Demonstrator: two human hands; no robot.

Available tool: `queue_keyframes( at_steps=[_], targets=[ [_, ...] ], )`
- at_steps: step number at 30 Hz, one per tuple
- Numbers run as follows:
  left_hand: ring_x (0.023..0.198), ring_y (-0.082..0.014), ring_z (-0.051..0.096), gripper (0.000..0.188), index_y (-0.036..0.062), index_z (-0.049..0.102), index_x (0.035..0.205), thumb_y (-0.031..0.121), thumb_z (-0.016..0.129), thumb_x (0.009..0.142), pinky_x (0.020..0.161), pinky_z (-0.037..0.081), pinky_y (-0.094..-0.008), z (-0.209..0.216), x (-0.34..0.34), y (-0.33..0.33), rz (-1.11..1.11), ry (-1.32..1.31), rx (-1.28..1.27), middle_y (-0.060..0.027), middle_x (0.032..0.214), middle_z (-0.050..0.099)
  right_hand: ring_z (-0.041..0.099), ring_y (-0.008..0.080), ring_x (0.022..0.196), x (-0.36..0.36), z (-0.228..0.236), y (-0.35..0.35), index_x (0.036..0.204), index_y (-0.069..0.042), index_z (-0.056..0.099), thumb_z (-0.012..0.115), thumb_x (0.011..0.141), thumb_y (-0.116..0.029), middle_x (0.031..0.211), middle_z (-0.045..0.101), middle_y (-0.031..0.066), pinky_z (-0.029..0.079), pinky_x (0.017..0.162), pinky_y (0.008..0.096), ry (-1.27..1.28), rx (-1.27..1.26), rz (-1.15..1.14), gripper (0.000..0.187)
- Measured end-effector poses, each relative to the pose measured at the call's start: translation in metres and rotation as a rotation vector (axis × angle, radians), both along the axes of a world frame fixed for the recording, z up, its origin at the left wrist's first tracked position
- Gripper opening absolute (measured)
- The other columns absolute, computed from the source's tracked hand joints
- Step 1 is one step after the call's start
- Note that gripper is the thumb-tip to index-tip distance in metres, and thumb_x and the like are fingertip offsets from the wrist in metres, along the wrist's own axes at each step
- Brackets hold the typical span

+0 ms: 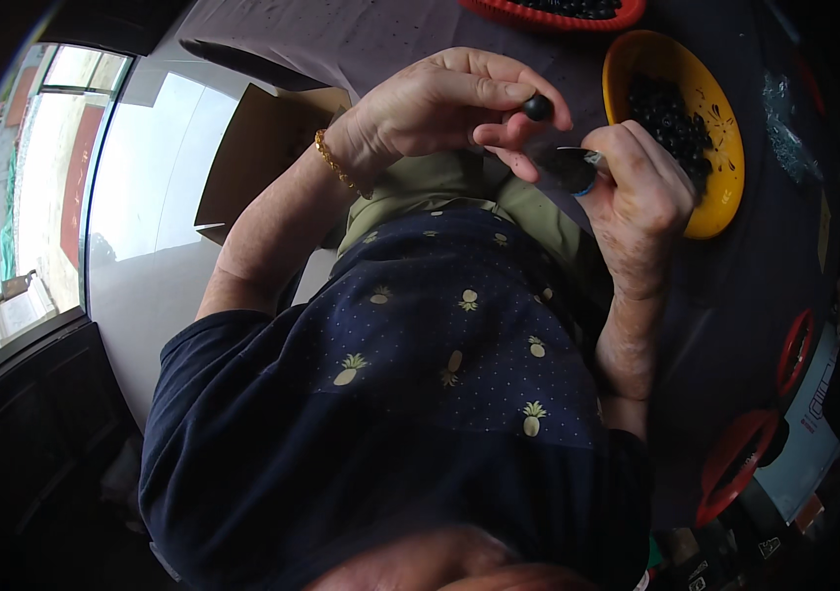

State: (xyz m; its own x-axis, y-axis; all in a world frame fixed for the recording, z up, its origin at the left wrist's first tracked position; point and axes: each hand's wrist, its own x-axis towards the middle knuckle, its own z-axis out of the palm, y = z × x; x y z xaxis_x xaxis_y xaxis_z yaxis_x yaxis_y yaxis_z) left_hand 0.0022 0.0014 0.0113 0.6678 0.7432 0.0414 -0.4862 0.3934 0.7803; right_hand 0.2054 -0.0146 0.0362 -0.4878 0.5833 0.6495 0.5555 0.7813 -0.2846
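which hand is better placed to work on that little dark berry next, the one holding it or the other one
Probably the right hand. It grips a small knife whose blade points at the dark berry, close beside it. The left hand is occupied, pinching the berry between thumb and fingertips, so it can only steady it.

A brown cardboard box (262,158) stands open at upper left; a white printed label (814,414) lies lower right

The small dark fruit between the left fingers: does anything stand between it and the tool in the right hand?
Nothing visible does. The dark fruit is pinched in the left hand; the right hand holds the small tool just below it, a little apart.
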Motion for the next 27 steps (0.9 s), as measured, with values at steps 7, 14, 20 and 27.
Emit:
queue_keyframes(
  at_steps=[7, 14, 20, 27],
  targets=[
    [0.054, -0.0058, 0.048, 0.032, -0.0075, 0.055, 0.107, 0.019, 0.051, 0.091, 0.078, 0.056, -0.0406, -0.011, 0.002, 0.005, 0.046, -0.059, 0.051, -0.0054, 0.075, 0.056, 0.059, 0.0196, 0.06, -0.009, -0.001, -0.01, 0.092, -0.004, 0.058, 0.069, 0.079, -0.017, 0.069, 0.058, 0.0069, 0.046, 0.053, 0.0301, 0.143, -0.229, -0.23, 0.022],
    [0.063, -0.0054, 0.049, 0.031, -0.0043, 0.058, 0.108, 0.022, 0.052, 0.092, 0.073, 0.051, -0.0278, -0.007, 0.008, 0.003, 0.096, 0.034, 0.123, -0.0033, 0.082, 0.059, 0.056, 0.0147, 0.052, -0.013, -0.01, -0.01, 0.07, -0.009, 0.05, 0.072, 0.075, -0.034, 0.059, 0.053, -0.0005, 0.045, 0.045, 0.0294, 0.099, -0.13, -0.241, 0.034],
    [0.065, -0.005, 0.048, 0.03, -0.0017, 0.061, 0.107, 0.023, 0.053, 0.092, 0.069, 0.047, -0.0218, 0.001, 0.009, -0.002, 0.153, 0.216, 0.195, -0.0017, 0.081, 0.059, 0.058, 0.0174, 0.056, -0.012, -0.006, -0.013, 0.077, -0.004, 0.053, 0.069, 0.079, -0.017, 0.063, 0.055, 0.0051, 0.045, 0.05, 0.0307, 0.065, -0.197, -0.253, 0.021],
    [0.062, -0.0029, 0.048, 0.029, 0.0015, 0.062, 0.106, 0.025, 0.053, 0.093, 0.063, 0.044, -0.0181, 0.007, 0.013, -0.005, 0.2, 0.307, 0.256, -0.0004, 0.084, 0.062, 0.057, 0.0175, 0.055, -0.013, -0.006, -0.015, 0.076, -0.003, 0.052, 0.069, 0.079, -0.016, 0.061, 0.054, 0.0055, 0.045, 0.049, 0.0308, 0.056, -0.22, -0.25, 0.022]
  ],
)
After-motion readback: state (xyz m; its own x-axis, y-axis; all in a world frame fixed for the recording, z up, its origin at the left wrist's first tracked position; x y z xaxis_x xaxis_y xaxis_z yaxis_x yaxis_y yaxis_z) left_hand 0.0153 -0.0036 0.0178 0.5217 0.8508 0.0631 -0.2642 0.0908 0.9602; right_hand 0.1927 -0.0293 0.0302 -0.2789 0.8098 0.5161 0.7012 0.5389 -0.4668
